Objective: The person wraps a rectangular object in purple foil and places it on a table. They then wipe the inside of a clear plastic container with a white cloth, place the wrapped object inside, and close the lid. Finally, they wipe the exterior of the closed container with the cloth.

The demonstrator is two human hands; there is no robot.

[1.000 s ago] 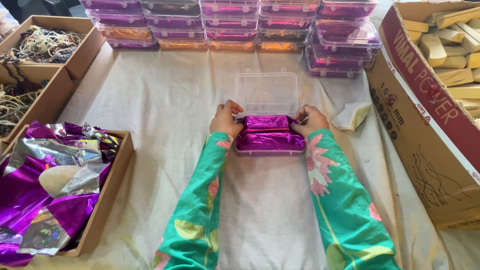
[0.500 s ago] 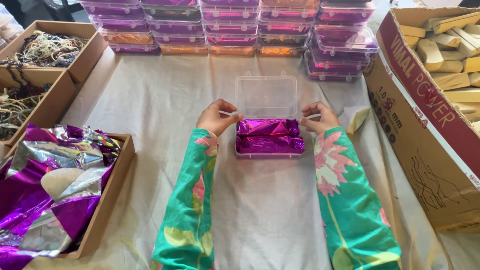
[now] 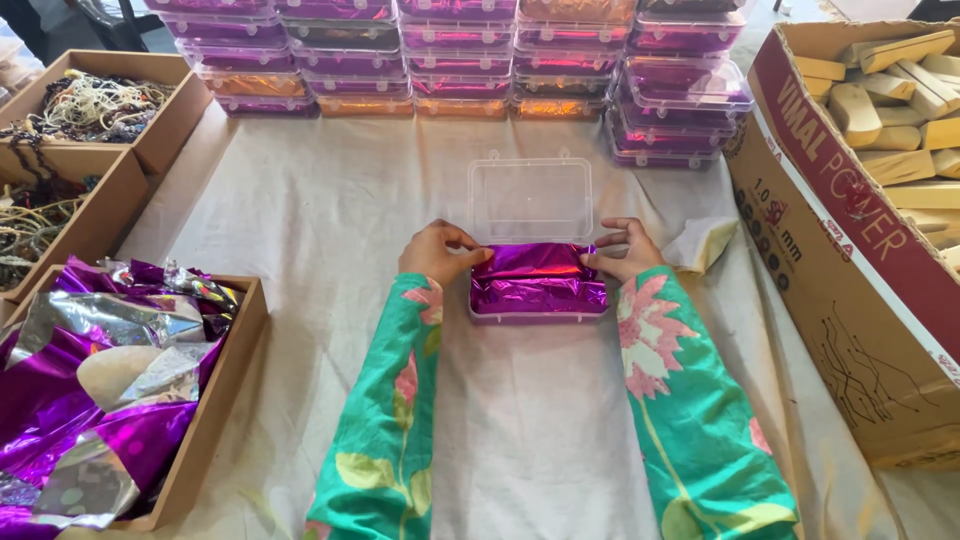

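Purple foil (image 3: pixel 537 278) fills a clear plastic box (image 3: pixel 538 300) at mid-table on the white cloth (image 3: pixel 300 200), its lid (image 3: pixel 530 198) open behind. Left hand (image 3: pixel 436 252) and right hand (image 3: pixel 622 250) rest curled at the box's ends, fingertips pressing the foil's edges, grasping nothing.

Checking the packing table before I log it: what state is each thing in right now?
Clear plastic box: open, lid laid back, lined with purple foil.
Left hand: fingers on the foil's left edge.
Right hand: fingers on the right edge.
Stacked boxes: closed.
Foil carton: open, full.
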